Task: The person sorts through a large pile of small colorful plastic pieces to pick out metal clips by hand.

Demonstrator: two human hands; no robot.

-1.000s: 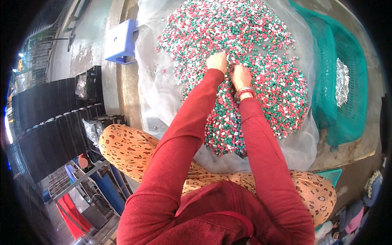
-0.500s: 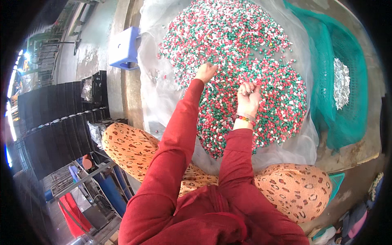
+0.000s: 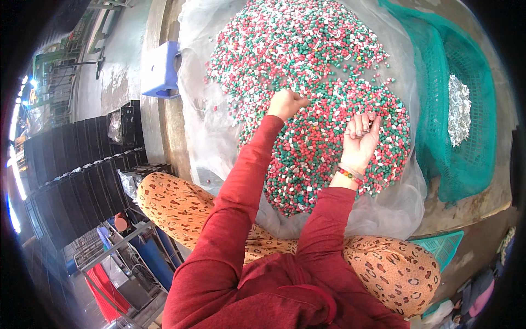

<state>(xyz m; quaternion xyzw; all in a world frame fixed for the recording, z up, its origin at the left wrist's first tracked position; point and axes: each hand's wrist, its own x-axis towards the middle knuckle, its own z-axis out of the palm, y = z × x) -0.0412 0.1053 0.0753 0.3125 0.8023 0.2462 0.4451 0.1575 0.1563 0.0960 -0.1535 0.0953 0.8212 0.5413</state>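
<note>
Small red, green and white pieces (image 3: pixel 312 159), roundish like beads or pellets, lie spread in a wide heap on a whitish see-through sheet (image 3: pixel 203 126). Over the middle of the heap is my left hand (image 3: pixel 286 104), knuckles up, its fingers closed at the pieces; whatever they pinch is hidden. To its right, my right hand (image 3: pixel 361 140) is turned palm up above the heap with fingers curled in toward the thumb. Something small and dark may sit at its fingertips, too small to name. A beaded bracelet circles the right wrist.
A green mesh basket (image 3: pixel 466 170) with crumpled silvery foil (image 3: pixel 459 109) stands at the right. Left of the sheet is a blue-and-white plastic stool (image 3: pixel 161 70). Black crates (image 3: pixel 82 148) and a metal rack (image 3: pixel 120 247) stand farther left. A teal basket (image 3: pixel 444 249) shows beside my right knee.
My right hand has moved right and slightly nearer to me, its curled fingers loosening a little. My left hand has shifted slightly right and nearer, staying closed.
</note>
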